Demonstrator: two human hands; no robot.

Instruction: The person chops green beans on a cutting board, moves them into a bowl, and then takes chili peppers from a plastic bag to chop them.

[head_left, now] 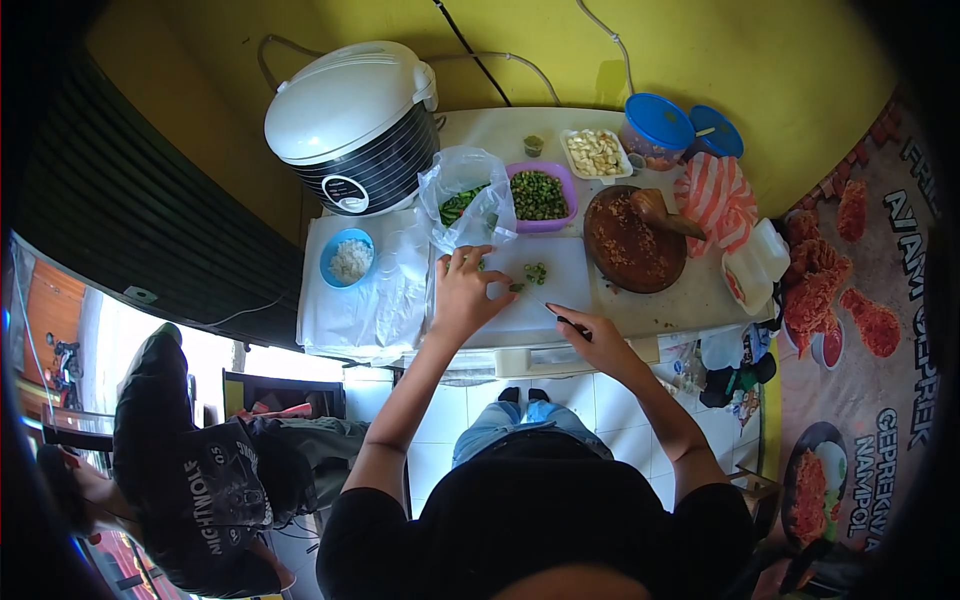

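Observation:
My left hand (466,290) presses down on a green chili at the near left of a white cutting board (560,262). My right hand (590,335) grips a black-handled knife (545,305), whose blade tip meets the chili by my left fingers. A small heap of chopped green chili (536,272) lies on the board just beyond the blade. Whole green chilies fill a clear plastic bag (466,195) behind my left hand. A purple tub (540,196) of chopped chilies stands beside the bag.
A white rice cooker (350,125) stands at the back left. A blue bowl of rice (348,258) is left of the board. A stone mortar (630,240) with red paste and a pestle sits right of it. Another person in black sits at the lower left.

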